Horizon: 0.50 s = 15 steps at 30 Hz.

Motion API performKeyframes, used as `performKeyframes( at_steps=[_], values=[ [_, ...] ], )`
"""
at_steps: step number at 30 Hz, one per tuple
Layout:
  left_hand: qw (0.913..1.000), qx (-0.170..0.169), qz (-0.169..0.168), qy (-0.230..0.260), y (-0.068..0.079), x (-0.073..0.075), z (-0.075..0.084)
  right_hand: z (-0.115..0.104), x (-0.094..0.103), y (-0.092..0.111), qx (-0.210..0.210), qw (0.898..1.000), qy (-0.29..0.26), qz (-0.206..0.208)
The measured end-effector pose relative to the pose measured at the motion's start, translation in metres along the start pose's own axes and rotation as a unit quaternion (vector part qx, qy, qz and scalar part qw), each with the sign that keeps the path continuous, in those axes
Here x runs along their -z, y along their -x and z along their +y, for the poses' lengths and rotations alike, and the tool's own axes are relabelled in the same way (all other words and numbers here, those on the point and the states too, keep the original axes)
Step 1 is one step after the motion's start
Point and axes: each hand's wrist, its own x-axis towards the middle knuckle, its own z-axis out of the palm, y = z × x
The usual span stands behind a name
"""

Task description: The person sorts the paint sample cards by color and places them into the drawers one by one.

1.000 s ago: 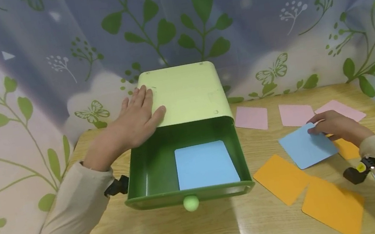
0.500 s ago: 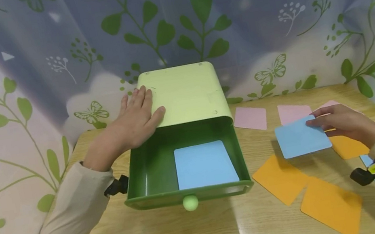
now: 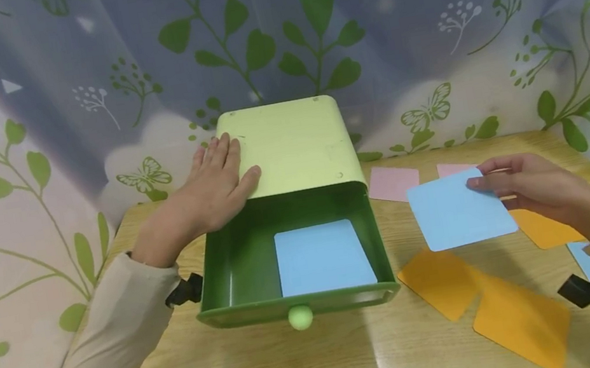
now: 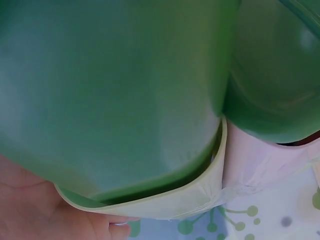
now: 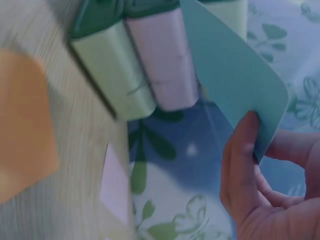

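Observation:
My right hand [image 3: 545, 189] pinches a square blue card [image 3: 458, 213] by its upper right corner, raised over the right side of the table. In the right wrist view that card [image 5: 240, 75] stands edge-up between thumb and fingers. My left hand [image 3: 209, 188] rests flat, fingers extended, on the left of the pale green casing [image 3: 295, 145]. Its green drawer [image 3: 245, 269] is pulled out, with a light green knob [image 3: 301, 317] in front. Inside, toward the right, lies another blue card [image 3: 323, 260]. The left wrist view shows the drawer's side [image 4: 110, 100] close up.
Orange cards [image 3: 525, 318] lie right of the drawer, pink cards [image 3: 394, 182] behind them. A blue card [image 3: 580, 255] is partly hidden under the right forearm. Below the pale casing, a pink casing [image 5: 162, 60] shows in the right wrist view. A leaf-patterned curtain [image 3: 393, 33] backs the table.
My right hand has lifted the blue card up from among the cards and moved it left, turning its face more toward the head camera. The left hand and drawer stay still.

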Motion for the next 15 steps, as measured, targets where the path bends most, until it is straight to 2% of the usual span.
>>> performKeyframes(
  at_steps=[15],
  values=[
    [0.9999, 0.004, -0.008, 0.011, -0.003, -0.001, -0.003, -0.037, -0.031, 0.024, 0.040, 0.997, -0.054, -0.037]
  ],
)
